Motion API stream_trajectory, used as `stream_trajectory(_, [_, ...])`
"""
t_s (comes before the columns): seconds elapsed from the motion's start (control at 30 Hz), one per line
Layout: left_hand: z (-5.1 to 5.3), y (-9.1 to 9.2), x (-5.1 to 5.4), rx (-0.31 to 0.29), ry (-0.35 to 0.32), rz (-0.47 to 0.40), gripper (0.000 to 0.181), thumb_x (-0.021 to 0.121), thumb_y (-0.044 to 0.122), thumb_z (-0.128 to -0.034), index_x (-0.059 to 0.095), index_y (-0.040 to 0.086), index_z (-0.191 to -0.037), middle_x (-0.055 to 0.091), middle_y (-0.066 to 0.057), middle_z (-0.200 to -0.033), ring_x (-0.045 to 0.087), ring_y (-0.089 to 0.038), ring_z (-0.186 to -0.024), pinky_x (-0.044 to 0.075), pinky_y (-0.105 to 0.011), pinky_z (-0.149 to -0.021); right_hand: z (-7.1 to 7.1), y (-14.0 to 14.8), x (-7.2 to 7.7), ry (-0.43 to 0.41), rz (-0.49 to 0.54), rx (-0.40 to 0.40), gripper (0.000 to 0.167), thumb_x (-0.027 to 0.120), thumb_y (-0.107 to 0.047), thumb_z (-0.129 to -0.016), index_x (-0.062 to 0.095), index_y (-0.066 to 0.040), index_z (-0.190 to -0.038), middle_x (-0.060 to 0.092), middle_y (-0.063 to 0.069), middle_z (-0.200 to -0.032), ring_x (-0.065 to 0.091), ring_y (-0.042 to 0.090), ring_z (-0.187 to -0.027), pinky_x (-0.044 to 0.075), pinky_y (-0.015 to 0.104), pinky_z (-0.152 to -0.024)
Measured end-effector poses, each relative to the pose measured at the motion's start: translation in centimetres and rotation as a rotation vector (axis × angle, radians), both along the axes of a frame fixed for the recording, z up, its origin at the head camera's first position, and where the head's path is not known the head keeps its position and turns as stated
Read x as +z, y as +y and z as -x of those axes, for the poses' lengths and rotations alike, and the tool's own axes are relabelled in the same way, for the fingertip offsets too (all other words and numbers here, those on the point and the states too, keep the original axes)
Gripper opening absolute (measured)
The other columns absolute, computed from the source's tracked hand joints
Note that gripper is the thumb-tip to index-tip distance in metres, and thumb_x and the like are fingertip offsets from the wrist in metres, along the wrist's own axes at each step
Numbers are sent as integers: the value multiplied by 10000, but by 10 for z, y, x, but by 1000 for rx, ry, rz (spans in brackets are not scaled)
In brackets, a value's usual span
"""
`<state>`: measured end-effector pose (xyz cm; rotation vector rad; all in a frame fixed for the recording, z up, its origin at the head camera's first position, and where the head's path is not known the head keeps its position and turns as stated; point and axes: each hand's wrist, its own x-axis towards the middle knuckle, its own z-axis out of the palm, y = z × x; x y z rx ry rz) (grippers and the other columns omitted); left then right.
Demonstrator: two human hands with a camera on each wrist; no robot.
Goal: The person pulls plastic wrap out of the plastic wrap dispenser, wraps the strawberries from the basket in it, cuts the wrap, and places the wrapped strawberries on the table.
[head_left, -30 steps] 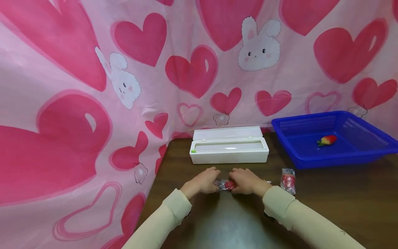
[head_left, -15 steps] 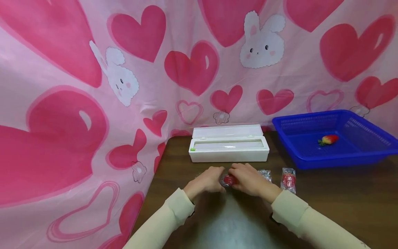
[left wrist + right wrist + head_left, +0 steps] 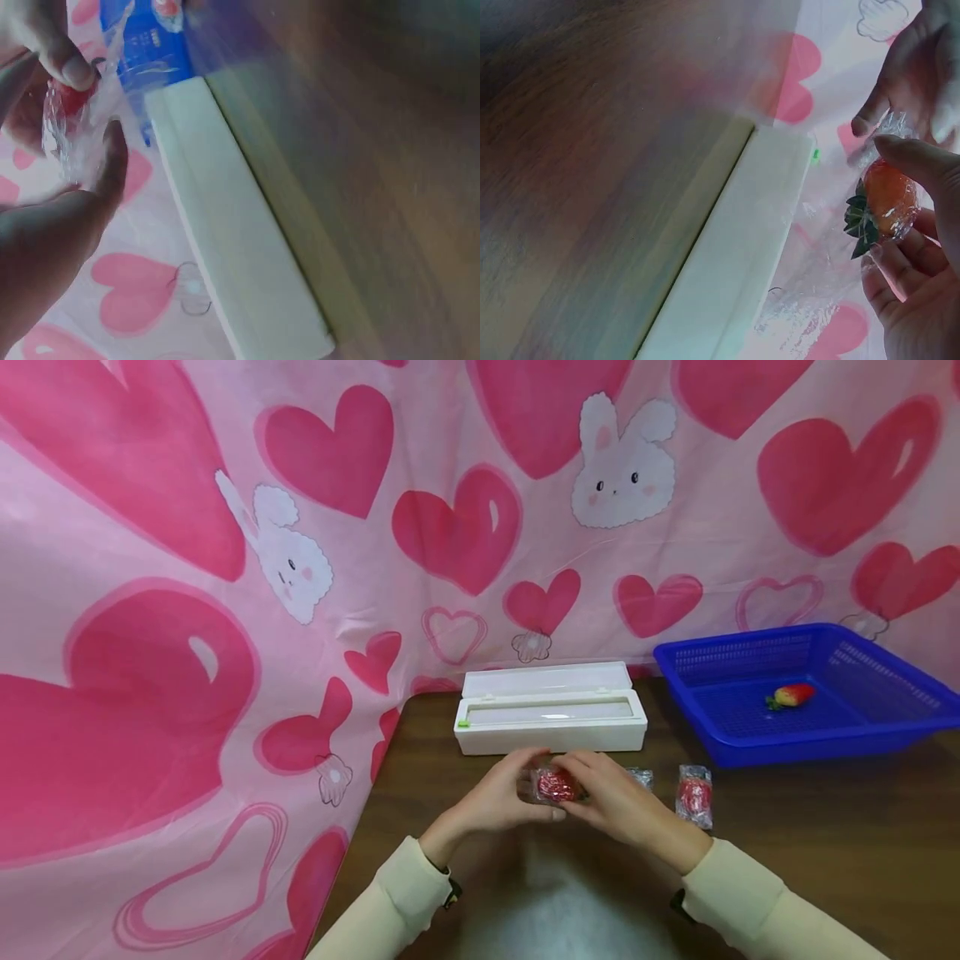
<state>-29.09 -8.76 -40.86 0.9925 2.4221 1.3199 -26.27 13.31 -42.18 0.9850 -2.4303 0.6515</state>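
Both hands are around a red strawberry [image 3: 556, 785] wrapped in cling film, held above the table. My right hand [image 3: 630, 802] pinches the fruit between thumb and fingers; green leaves [image 3: 861, 225] stick out on its side. Loose cling film [image 3: 802, 322] trails beyond the leafy end. My left hand [image 3: 491, 800] forms a wide C by the other end, thumb and fingers apart with film [image 3: 71, 157] between them. Whether those fingers touch the film is hard to tell.
Behind the hands stands a white cling film box [image 3: 551, 739], its lid raised. At right lies another film-wrapped strawberry [image 3: 694, 797]. Farther back, a blue basket [image 3: 810, 743] contains an unwrapped strawberry [image 3: 793, 696]. A heart-printed cloth [image 3: 457, 527] hangs behind the brown table [image 3: 825, 852].
The wrapped strawberry has come up from the tabletop and turned, showing more of its red side. My right hand has shifted its grip; my left hand has spread wider around the other end.
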Motion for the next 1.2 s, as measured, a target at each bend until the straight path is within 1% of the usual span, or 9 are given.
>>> stream_trajectory(0.1, [-2, 3, -3, 55, -166, -118, 794, 818, 125, -876, 363, 2, -1515, 534, -135, -1372, 658, -210, -1157, 559, -304, -910, -2, 0, 0, 25, -3, -19, 613, 930, -173, -748, 644, -22, -1269, 689, 91, -1163, 660, 241, -1028, 563, 436, -886])
stream_trajectory(0.17, [-3, 5, -4, 102, -224, -150, 691, 779, 129, -911, 410, -41, -1471, 585, -141, -1329, 679, -203, -1106, 569, -317, -881, -3, 0, -1, 46, -7, -26, 632, 933, -169, -742, 638, -17, -1279, 688, 107, -1184, 659, 268, -1056, 553, 460, -907])
stream_trajectory(0.3, [-3, 8, -8, 142, -261, -164, 417, 723, 188, -964, 602, -63, -1273, 724, -135, -1123, 694, -152, -926, 574, -316, -801, -1, 0, -2, 94, -15, -25, 653, 944, -191, -727, 636, -32, -1280, 682, 94, -1188, 652, 269, -1073, 548, 469, -918])
stream_trajectory(0.43, [-1, 10, -11, 138, -311, -196, 297, 689, 175, -990, 650, -46, -1185, 751, -127, -1022, 676, -115, -844, 588, -363, -794, 1, 0, -3, 84, -52, -30, 745, 957, -292, -704, 611, -31, -1310, 658, 96, -1202, 615, 288, -1121, 508, 496, -964])
stream_trajectory(0.6, [2, 7, -14, 83, -306, -179, 248, 665, 134, -1002, 657, -37, -1182, 729, -110, -1002, 656, -108, -835, 585, -433, -809, 3, 4, -7, 2, -188, -91, 881, 963, -355, -667, 559, 21, -1354, 661, 134, -1211, 594, 334, -1148, 417, 559, -1024])
stream_trajectory(0.77, [5, 4, -17, 78, -282, -144, 221, 685, 128, -988, 683, -13, -1158, 707, -76, -999, 643, -112, -835, 580, -344, -747, 4, 7, -9, -2, -229, -80, 622, 916, -232, -714, 649, -16, -1233, 724, 84, -1095, 662, 270, -1030, 432, 524, -977])
stream_trajectory(0.87, [6, 2, -17, 84, -285, -157, 219, 687, 120, -986, 682, -21, -1154, 705, -85, -1005, 660, -123, -845, 598, -362, -756, 4, 9, -9, -5, -238, -83, 559, 914, -212, -709, 677, -46, -1188, 726, 61, -1055, 669, 257, -996, 444, 513, -951])
stream_trajectory(1.07, [9, -1, -20, 143, -279, -219, 206, 693, 75, -973, 667, -56, -1129, 732, -128, -959, 690, -145, -806, 593, -495, -801, 2, 17, -2, -37, -229, -178, 769, 918, -383, -731, 615, -16, -1334, 648, 138, -1260, 595, 347, -1174, 436, 577, -991])
stream_trajectory(1.2, [10, -3, -20, 175, -272, -281, 204, 683, 43, -973, 642, -90, -1121, 731, -173, -975, 719, -177, -813, 571, -564, -824, -3, 21, 3, -86, -140, -228, 834, 906, -379, -757, 552, 21, -1397, 607, 187, -1323, 632, 357, -1113, 510, 554, -928])
